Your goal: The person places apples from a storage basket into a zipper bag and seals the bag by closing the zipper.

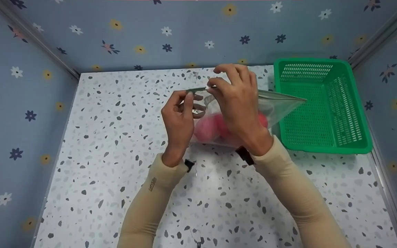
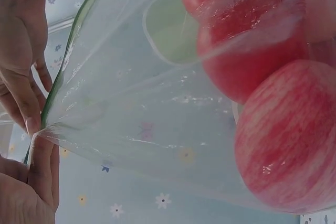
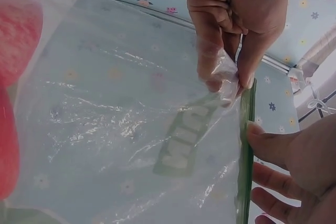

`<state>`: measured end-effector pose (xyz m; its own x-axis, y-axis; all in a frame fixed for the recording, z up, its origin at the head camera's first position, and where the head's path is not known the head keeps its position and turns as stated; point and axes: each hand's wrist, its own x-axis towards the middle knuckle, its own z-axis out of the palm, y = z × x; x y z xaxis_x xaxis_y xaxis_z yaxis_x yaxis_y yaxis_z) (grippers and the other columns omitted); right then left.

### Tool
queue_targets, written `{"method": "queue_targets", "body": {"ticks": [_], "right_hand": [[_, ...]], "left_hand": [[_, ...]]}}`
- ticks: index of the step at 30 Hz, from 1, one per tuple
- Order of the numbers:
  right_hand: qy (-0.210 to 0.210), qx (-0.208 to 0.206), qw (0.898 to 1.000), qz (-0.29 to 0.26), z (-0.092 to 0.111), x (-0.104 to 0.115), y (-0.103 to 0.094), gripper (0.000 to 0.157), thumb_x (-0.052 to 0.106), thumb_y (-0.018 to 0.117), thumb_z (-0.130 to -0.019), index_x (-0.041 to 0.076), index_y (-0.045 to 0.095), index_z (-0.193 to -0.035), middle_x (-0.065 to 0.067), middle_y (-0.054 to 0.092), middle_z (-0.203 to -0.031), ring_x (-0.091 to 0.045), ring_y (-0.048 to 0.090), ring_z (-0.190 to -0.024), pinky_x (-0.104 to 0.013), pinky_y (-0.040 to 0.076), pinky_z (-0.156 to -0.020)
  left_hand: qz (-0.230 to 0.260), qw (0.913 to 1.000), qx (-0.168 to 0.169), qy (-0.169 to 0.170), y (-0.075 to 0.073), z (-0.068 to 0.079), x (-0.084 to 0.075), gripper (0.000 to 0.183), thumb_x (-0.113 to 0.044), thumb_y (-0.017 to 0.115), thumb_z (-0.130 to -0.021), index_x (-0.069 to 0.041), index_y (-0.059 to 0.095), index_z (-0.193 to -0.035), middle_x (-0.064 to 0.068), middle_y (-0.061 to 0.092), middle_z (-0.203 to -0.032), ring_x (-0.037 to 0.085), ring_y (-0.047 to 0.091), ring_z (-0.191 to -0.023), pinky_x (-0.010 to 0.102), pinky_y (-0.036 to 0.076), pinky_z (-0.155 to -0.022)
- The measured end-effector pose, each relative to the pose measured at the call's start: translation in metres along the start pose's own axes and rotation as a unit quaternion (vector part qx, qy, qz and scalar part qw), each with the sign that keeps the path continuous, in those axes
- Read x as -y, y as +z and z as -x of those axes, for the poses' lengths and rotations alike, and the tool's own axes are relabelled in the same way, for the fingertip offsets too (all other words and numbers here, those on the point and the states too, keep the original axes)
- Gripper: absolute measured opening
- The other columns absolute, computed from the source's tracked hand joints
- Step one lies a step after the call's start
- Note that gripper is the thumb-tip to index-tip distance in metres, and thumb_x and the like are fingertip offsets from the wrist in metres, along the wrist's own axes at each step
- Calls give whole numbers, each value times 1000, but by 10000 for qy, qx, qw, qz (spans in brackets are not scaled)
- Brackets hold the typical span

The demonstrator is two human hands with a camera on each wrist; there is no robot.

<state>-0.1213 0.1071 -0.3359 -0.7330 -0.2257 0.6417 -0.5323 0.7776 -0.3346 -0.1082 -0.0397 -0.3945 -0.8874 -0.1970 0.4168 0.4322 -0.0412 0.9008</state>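
A clear plastic zip bag (image 1: 283, 106) with a green zip strip (image 3: 247, 156) along its mouth stands above the table. Inside lie several red and pink apples (image 2: 289, 135), seen through the film in all three views. At the left end of the mouth, my left hand (image 1: 177, 119) pinches the bag's edge between thumb and fingers. Close beside it, the thumb and forefinger of my right hand (image 1: 240, 98) pinch the same strip. The right hand and forearm cover part of the bag in the head view. Whether the strip is fully sealed cannot be seen.
A green plastic basket (image 1: 326, 150) stands to the right, near the bag's right corner. The speckled white table (image 1: 115, 137) is bounded by flowered blue panels (image 1: 184, 34) at the back and sides.
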Motion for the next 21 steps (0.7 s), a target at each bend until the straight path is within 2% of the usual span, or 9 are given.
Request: {"method": "queue_targets", "body": {"ticks": [12, 21], "right_hand": [[70, 36, 9999, -66, 3, -12, -8, 16, 21, 71, -100, 9, 82, -101, -10, 69, -123, -33, 54, -125, -50, 39, -111], [227, -42, 9997, 12, 7, -26, -15, 16, 20, 72, -100, 7, 82, -100, -12, 69, -123, -35, 54, -123, -52, 39, -108]], "left_hand": [[127, 9999, -90, 17, -2, -1, 0, 16, -2, 55, -108, 9, 65, -103, 20, 75, -96, 16, 75, -69, 36, 64, -60], [136, 9998, -86, 75, -4, -1, 1, 15, 0, 54, -108, 8, 65, -102, 20, 74, -95, 15, 74, -69, 35, 63, -60]]}}
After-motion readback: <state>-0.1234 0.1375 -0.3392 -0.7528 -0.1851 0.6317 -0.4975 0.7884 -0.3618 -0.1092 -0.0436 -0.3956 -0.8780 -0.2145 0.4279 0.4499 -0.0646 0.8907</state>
